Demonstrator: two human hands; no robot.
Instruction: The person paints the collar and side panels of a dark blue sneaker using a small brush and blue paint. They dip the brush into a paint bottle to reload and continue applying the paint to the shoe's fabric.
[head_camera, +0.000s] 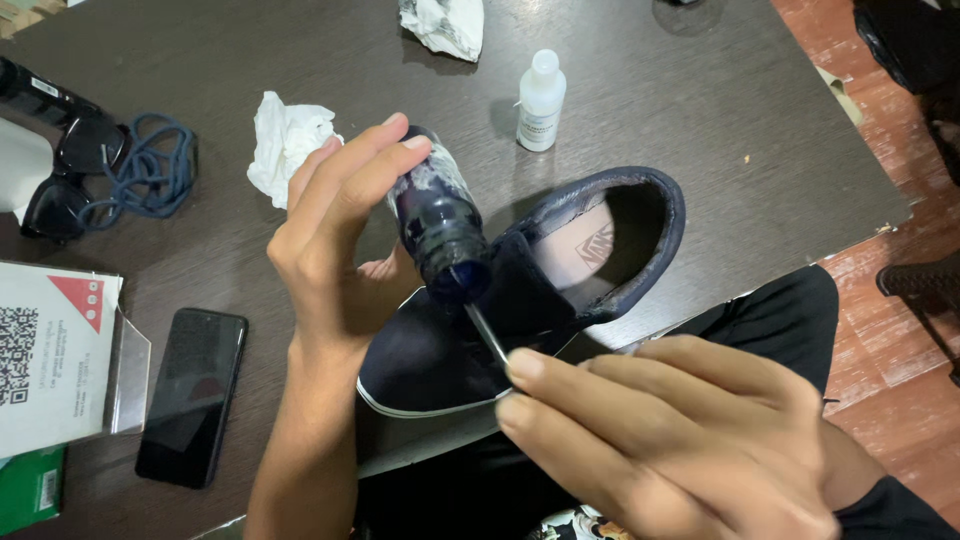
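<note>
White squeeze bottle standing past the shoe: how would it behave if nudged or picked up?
The white squeeze bottle is tall and narrow, so it probably tips easily. It looks like small, light plastic, likely easy to lift. If toppled, its round body may roll on the dark table.

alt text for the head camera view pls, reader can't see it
A left hand tilts a small dark blue bottle over a navy shoe on a dark table, while the right hand holds a thin stick at the bottle's mouth. Nearby lie a phone, crumpled tissues and a white bottle.
</note>
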